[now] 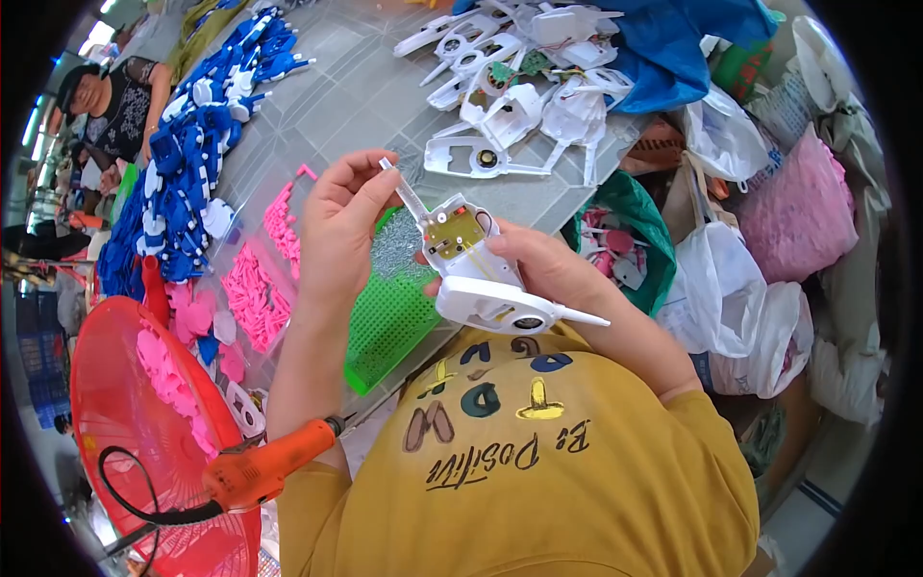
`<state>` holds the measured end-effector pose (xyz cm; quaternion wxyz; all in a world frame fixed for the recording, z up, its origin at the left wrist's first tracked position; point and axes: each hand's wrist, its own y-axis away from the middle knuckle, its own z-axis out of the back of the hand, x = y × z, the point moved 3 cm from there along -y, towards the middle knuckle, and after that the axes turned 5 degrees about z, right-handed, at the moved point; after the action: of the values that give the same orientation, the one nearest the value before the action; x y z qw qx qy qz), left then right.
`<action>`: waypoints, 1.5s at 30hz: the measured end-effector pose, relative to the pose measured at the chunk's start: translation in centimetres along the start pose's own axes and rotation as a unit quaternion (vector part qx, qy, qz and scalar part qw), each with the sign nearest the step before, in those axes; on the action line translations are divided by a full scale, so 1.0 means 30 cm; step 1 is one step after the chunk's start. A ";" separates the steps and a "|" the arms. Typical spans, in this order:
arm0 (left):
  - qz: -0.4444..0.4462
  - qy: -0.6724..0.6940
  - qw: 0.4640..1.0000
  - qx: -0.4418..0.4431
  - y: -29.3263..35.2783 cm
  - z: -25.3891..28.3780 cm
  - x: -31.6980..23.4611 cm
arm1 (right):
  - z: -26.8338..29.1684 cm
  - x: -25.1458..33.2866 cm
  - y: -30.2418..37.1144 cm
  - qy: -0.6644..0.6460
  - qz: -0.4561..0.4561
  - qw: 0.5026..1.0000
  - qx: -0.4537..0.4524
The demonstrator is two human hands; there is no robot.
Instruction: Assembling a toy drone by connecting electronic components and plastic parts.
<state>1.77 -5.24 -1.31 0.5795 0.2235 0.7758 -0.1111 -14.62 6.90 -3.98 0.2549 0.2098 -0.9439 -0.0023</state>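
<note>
In front of my chest I hold an opened white plastic toy housing with a long antenna-like stem. One half (pixel 460 240) shows a yellowish circuit board with thin wires. The other half (pixel 495 306) hangs below it, with a round black speaker and its own pointed stem. My left hand (pixel 348 207) is closed, its thumb and fingers pinching the tip of the upper stem. Around the right side of the housing, my right hand (pixel 548 260) is closed, the thumb resting near the board's edge. Below lies a green perforated basket (pixel 389 327) with many small silvery screws (pixel 396 248).
White housings (pixel 519 106) pile up at the far side beside a blue bag (pixel 663 48). Blue-and-white housings (pixel 187 163) heap at the left. Pink parts (pixel 255 298) lie in a clear tray. An orange power screwdriver (pixel 274 464) hangs near a red basket (pixel 106 385). Another person (pixel 120 111) sits far left.
</note>
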 end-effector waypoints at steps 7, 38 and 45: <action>-0.089 -0.152 0.982 -0.059 -0.035 -0.146 0.018 | 0.030 0.039 0.033 -0.032 0.056 0.996 -0.068; 0.012 -0.086 0.995 0.046 0.045 -0.402 0.144 | 0.228 0.316 0.053 0.012 0.198 0.978 -0.059; -0.223 -0.504 0.829 0.089 0.120 -0.416 0.081 | 0.207 0.229 0.025 0.035 0.228 0.970 -0.078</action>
<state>-7.67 3.82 0.48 0.8274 0.0076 0.3911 -0.4029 -23.29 4.21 -6.01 0.2975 -0.0310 -0.9542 -0.0101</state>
